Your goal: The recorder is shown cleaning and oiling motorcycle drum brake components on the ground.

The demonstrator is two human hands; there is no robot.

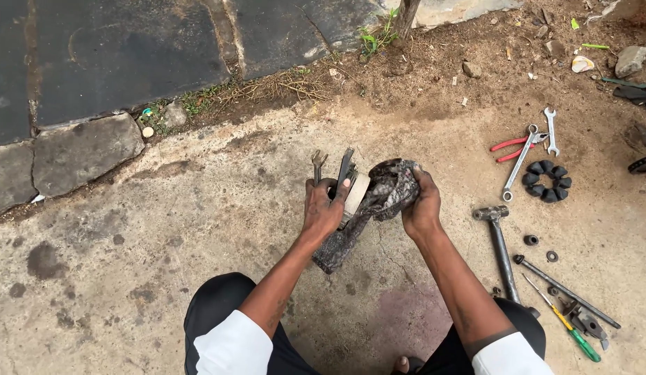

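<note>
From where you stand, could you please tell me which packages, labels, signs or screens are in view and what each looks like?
No packages, labels, signs or screens can be made out.
Nearest candidates: small pale and green scraps of litter on the dirt at the top right, too small to identify.
The left hand grips wrenches; the right hand holds a dark patterned rag.

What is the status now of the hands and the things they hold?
Left hand grips wrenches and a pale round part. Right hand presses a dirty rag onto that part. Hammer lies on the ground right of the hands.
</note>
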